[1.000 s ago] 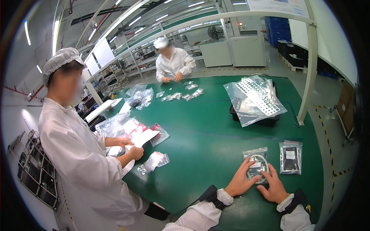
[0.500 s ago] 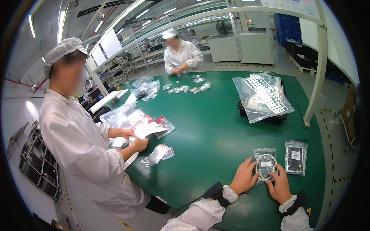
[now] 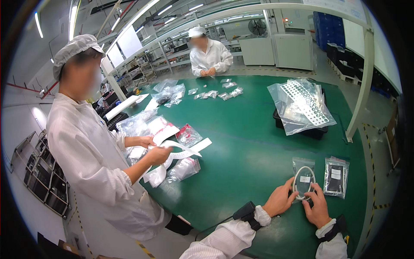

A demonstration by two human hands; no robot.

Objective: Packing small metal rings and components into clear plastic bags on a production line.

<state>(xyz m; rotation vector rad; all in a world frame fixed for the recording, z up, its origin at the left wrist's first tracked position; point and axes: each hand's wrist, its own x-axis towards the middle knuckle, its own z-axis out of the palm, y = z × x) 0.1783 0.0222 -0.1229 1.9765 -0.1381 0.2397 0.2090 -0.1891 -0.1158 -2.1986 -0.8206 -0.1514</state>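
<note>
A clear zip bag with a white coiled cable and a white label inside is at the near right of the green table. My left hand grips its lower left side, thumb and fingers bent at the cable's edge. On the lower right side my right hand pinches it, its thumb close to the left thumb. Between the hands the bag's lower part is partly hidden. Right beside it lie stacked clear bags with a dark flat item and white labels.
A black bin under large clear bags stands farther back on the green table. At left a co-worker handles white paper strips beside piled plastic bags. Another person works at the far edge near small bags. A pale post rises at right.
The cable loop looks narrower and more upright, with the bag tilted between my hands. The co-worker at left has spread the white strips out over the table. The whole view has shifted slightly.
</note>
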